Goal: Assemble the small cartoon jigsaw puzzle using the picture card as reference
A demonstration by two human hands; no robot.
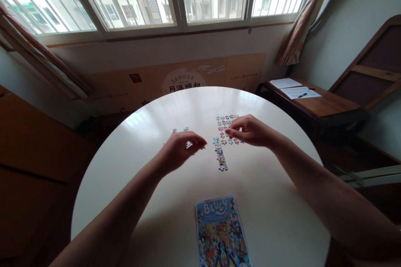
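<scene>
"What do you see on the left hand (178, 150)?"

"It's bare, with slim fingers (198, 137) that narrow toward the tips, and a slender wrist."

"And the right hand (252, 130)?"

"Bare too, the same slim build, its fingertips rounded and faintly reddish."

"How about the arms?"

"The left forearm (131, 200) is bare and smooth in outline, broadening steadily from the wrist. The right forearm (313, 175) is bare as well, narrow at the wrist and fuller toward the elbow."

"Can you make out the nails?"

"Too small and dim to tell their finish."
</scene>
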